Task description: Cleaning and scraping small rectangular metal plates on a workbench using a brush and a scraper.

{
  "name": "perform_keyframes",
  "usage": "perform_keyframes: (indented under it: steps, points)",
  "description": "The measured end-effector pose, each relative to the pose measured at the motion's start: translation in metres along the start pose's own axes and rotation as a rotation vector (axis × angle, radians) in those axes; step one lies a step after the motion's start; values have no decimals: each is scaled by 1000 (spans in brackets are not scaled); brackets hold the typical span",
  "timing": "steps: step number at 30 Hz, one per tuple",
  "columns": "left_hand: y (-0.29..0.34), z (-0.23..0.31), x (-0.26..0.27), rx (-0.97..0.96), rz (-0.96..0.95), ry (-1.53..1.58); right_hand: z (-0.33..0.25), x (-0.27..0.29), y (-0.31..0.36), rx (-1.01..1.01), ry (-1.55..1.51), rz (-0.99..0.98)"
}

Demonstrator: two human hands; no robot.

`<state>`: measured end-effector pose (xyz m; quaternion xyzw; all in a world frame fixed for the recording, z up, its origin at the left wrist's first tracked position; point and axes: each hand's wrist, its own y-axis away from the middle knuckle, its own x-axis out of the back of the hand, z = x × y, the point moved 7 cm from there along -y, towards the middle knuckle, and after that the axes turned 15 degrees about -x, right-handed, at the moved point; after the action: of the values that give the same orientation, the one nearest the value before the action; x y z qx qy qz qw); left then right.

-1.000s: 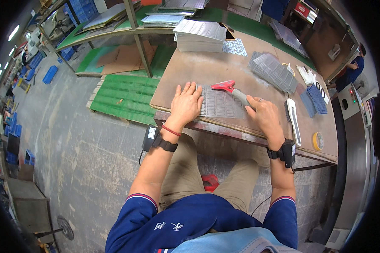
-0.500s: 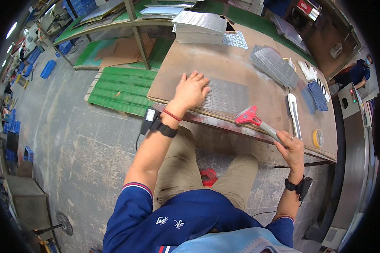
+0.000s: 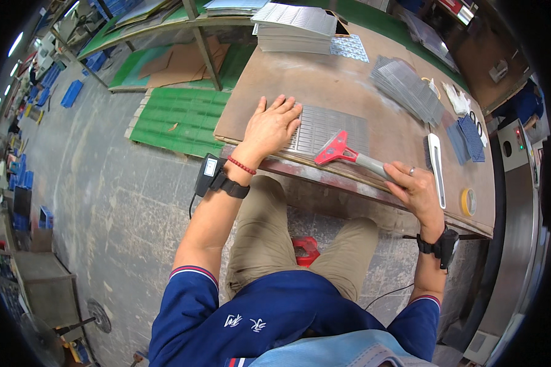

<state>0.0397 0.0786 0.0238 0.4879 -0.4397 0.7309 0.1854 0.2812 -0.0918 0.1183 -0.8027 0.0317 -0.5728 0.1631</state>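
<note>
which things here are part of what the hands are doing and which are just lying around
In use:
- gridded sheet, under the left hand's fingers at its left edge
- red-headed scraper, held in the right hand

Seemingly just lying about:
- white-handled brush
- yellow tape roll
- white gloves

Fanned sheets look related, but untouched.

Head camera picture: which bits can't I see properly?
All in the head view:
- Part of the left side of the grey sheet: under the left hand.
- The grip end of the scraper: covered by the right hand.
- Most of the dark thing: behind the tall stack.
- What's inside the far blue crates: too small to tell.
</note>
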Motion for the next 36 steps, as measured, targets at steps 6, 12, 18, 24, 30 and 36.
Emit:
perform_keyframes:
  steps: [6,12,18,24,30,36]
  points:
    - [-2,1,4,-10,9,-20,3,11,15,-48,4,-21]
    - [0,2,2,-16,9,-21,-2,-11,-24,-2,-8,-33]
    - [-3,3,1,-14,-7,-13,20,0,-14,-34,-18,-25]
    - [0,1,3,-3,7,-11,15,-13,-56,10,-44,-30]
    - [-3,2,1,-15,-14,-9,24,-3,-50,-67,5,-85]
    - [-1,1,4,1,-8,-16,26,-12,-67,-75,-23,-45]
